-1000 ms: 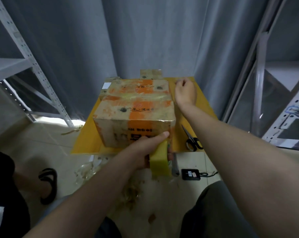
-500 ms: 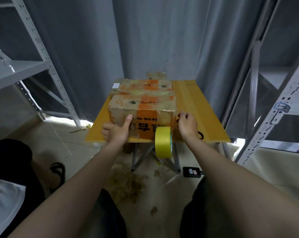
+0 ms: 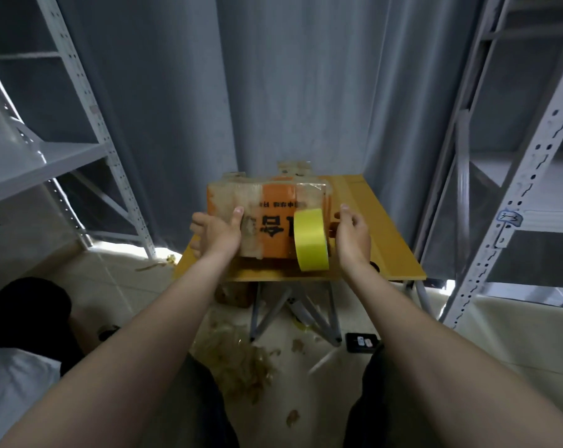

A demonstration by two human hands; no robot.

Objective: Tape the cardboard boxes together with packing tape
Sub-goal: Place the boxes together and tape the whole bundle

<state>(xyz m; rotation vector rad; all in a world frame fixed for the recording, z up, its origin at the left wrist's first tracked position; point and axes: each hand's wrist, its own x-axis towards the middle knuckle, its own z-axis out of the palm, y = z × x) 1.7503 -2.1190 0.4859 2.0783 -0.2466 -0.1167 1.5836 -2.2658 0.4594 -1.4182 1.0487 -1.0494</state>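
Head view: left hand (image 3: 218,235) and right hand (image 3: 353,238) grip opposite sides of the cardboard boxes (image 3: 267,218) tipped up on the yellow table (image 3: 388,227), tape roll (image 3: 309,241) hanging in front; advise turning evenly, tape taut.

A small yellow tabletop (image 3: 380,227) stands on crossed grey folding legs (image 3: 331,312) in front of a long grey curtain (image 3: 306,92). Pale metal shelving racks flank it, one on the left (image 3: 89,101) and one on the right (image 3: 532,176), the right upright carrying a handwritten paper label (image 3: 510,218). Crumpled scraps of used tape (image 3: 241,360) litter the tiled floor (image 3: 118,286) under the table, near a small black device (image 3: 361,342). Low on the left sits another person, dark-haired (image 3: 28,305), in a white top (image 3: 11,383)
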